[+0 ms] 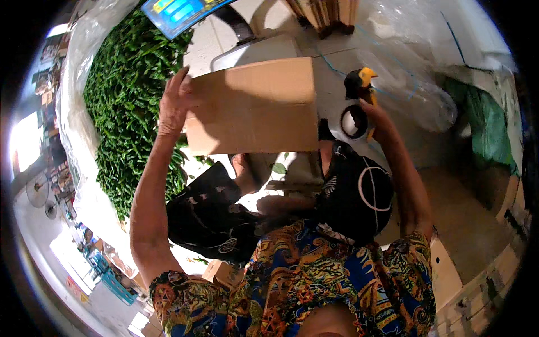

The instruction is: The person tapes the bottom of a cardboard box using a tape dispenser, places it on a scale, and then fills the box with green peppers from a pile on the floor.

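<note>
Before my knees is a closed cardboard box (252, 111), its broad brown face turned up and crossed by a shadow. My left hand (174, 101) is at the left end of this box, fingers extended and slightly blurred; it seems to touch the edge without gripping it. Off the box's right side, my right hand (374, 118) grips a yellow and black tape dispenser (361, 82). A tape roll (354, 121) with a dark rim shows on the dispenser, just left of my fingers.
Green chili peppers (130, 105) form a large heap on the left, edged by clear plastic sheeting (71, 97). A platform scale (257, 52) with a lit display (179, 14) stands behind the box. Flattened cardboard (328, 17) is beyond; plastic film (404, 67) and a green sack (484, 122) lie right.
</note>
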Action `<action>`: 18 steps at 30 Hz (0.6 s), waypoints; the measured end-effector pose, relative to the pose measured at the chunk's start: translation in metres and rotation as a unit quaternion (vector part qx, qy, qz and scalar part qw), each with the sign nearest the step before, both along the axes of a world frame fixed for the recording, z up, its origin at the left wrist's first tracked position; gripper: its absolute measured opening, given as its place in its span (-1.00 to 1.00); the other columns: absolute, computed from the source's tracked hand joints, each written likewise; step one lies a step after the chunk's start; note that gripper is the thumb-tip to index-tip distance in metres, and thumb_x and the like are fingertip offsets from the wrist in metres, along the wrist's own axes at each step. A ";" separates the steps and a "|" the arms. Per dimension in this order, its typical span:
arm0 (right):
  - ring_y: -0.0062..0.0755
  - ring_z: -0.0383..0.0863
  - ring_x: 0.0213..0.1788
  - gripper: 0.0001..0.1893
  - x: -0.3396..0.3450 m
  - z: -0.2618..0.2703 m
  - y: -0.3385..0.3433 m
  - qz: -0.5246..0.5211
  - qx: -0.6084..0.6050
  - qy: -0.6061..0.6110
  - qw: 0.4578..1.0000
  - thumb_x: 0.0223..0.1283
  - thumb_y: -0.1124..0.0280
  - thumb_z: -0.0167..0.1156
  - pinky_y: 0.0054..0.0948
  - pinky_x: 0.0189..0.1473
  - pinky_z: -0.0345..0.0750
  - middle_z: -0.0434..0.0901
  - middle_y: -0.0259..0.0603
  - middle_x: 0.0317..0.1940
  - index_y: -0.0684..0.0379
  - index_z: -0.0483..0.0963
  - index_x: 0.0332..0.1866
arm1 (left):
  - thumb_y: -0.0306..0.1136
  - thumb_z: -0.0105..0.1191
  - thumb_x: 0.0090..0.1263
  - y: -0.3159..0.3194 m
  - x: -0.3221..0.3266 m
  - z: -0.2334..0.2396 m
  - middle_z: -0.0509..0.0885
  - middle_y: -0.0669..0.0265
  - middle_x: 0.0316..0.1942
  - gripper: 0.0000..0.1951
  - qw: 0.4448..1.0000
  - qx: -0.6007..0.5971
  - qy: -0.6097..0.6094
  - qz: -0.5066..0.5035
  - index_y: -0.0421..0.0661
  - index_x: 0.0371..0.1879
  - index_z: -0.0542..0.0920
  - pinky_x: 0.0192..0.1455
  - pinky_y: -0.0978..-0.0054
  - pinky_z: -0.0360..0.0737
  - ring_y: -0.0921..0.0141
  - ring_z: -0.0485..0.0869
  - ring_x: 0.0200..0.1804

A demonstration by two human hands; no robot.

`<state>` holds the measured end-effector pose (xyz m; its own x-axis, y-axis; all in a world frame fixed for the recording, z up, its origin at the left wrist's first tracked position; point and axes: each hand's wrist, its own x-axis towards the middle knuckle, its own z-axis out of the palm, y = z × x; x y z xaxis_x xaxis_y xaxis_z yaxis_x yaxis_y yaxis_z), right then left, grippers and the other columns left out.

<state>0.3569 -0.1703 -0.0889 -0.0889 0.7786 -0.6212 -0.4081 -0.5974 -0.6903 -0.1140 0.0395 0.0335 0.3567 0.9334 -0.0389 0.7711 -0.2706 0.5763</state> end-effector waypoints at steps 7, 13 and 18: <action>-0.12 0.48 0.41 -0.20 -0.061 0.116 0.046 0.006 0.117 0.200 0.973 0.33 0.04 0.06 -0.17 0.49 0.34 0.41 0.06 0.43 0.42 0.17 0.52 | 0.30 -0.01 0.48 -0.102 -0.153 -0.151 0.56 0.16 0.36 -0.22 0.796 -0.325 -0.370 0.352 -0.12 0.44 0.42 0.44 0.25 0.42 0.25 0.47 0.43; -0.10 0.51 0.37 -0.35 -0.038 0.134 0.019 0.066 0.029 0.040 0.997 0.33 0.23 0.12 -0.12 0.44 0.40 0.49 -0.04 0.35 0.31 0.27 0.47 | 0.32 0.01 0.46 -0.133 -0.090 -0.213 0.53 0.12 0.35 -0.16 0.720 -0.405 -0.434 0.361 -0.15 0.49 0.33 0.41 0.24 0.44 0.22 0.46 0.42; -0.25 0.56 0.27 -0.43 -0.080 0.197 0.032 0.087 -0.028 -0.115 0.989 0.29 0.26 0.22 -0.23 0.37 0.46 0.59 -0.14 0.21 0.24 0.38 0.37 | 0.33 0.02 0.45 -0.131 -0.059 -0.194 0.50 0.08 0.35 -0.11 0.812 -0.356 -0.358 0.293 -0.17 0.52 0.26 0.38 0.24 0.46 0.20 0.45 0.41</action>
<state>0.2772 -0.1378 0.1084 -0.0701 0.7272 -0.6829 -0.1310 -0.6853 -0.7164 -0.1731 -0.0919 -0.1602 0.0282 0.7835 -0.6208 0.0455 0.6194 0.7837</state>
